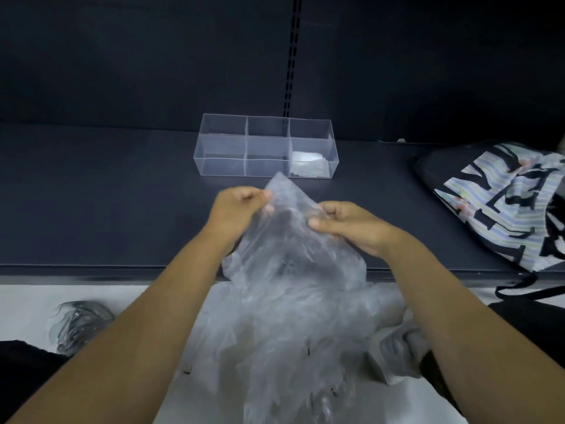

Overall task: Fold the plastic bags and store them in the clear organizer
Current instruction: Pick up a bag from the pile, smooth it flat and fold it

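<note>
A clear plastic bag is held up over the front edge of the dark shelf. My left hand pinches its upper left edge and my right hand pinches its upper right edge. More crumpled clear plastic bags hang in a heap below it, toward me. The clear organizer stands on the shelf just behind my hands, split into several compartments. A folded bag lies in its front right compartment; the other compartments look bare.
The dark shelf has a dark back panel with a slotted upright. A black and striped fabric bag lies at the right end, its strap hanging over the edge. A grey shoe is on the light floor at lower left.
</note>
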